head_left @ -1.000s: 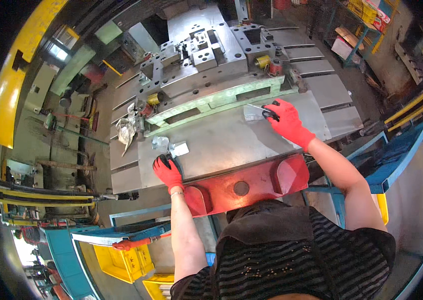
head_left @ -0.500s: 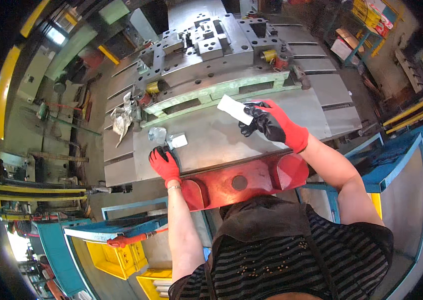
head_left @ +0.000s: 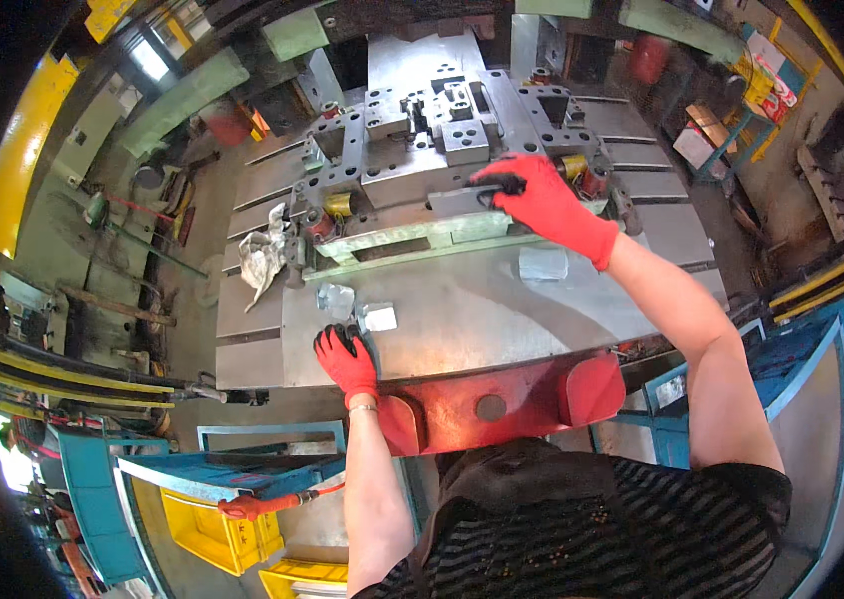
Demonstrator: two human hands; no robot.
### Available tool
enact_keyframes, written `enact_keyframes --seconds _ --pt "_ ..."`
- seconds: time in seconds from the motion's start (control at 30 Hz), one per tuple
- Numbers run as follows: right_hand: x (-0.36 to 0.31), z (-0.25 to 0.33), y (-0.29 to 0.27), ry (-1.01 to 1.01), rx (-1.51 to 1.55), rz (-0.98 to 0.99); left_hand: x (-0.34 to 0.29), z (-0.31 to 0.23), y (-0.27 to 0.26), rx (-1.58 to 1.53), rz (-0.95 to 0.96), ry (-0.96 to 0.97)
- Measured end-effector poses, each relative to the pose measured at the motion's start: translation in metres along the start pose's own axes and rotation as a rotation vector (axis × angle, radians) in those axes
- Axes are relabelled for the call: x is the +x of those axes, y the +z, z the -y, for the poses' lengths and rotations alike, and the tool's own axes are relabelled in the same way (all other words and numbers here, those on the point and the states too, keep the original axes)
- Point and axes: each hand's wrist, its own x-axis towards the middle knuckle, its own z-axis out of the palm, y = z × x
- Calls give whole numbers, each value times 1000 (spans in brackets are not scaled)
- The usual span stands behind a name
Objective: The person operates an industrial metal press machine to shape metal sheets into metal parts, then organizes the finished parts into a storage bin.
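My right hand [head_left: 542, 200], in a red glove with black fingers, is closed on one end of a flat grey strip [head_left: 455, 201], which seems to be metal. It holds the strip over the front of the large steel die [head_left: 392, 170]. My left hand [head_left: 345, 361], gloved alike, rests on the near left of the steel table [head_left: 442, 334], fingers spread and holding nothing visible. Just beyond its fingertips lie a small white block-like piece [head_left: 379, 316] and a clear, shiny piece [head_left: 335, 299]. Below my right wrist lies a pale rectangular patch or piece [head_left: 544, 265]; I cannot tell which.
A crumpled cloth [head_left: 264, 255] lies left of the die. The red metal bracket [head_left: 492, 404] spans the table's near edge before my body. Blue carts [head_left: 232, 469] stand on both sides, with yellow bins [head_left: 217, 529] at the lower left and an orange-red handled tool [head_left: 262, 504] there.
My right hand has moved away from me to the die, and the strip, white before, now looks grey. My left hand stays on the table. The view has shifted slightly.
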Motion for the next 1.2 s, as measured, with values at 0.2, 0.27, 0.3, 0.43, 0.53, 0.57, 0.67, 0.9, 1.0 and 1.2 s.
enact_keyframes --seconds 0.2,0.27,0.3,0.43,0.53,0.57,0.67,0.9,1.0,1.2 --pt "89 -20 2 -396 -326 -264 2 4 6 -14 41 -7" --pt "127 -29 9 -604 -499 -434 2 5 4 5 34 12" --pt "145 -33 9 -608 -498 -430 3 4 3 5 32 7" --pt "191 -30 25 -478 -436 -279 1 8 4 15 39 -9" --pt "204 -34 30 -365 -654 -158 1 8 7 18 44 -2" --pt "204 -32 32 -363 -652 -156 0 10 8 19 47 -1" --pt "202 -29 33 -302 -855 -90 -1 8 6 8 54 -15" --pt "206 -25 24 -317 -988 7 1 8 6 52 56 -42" --pt "216 -27 11 -256 -1002 -41 4 5 7 64 47 -7" --pt "205 -31 0 -365 -1046 -144 3 7 5 64 46 -20"
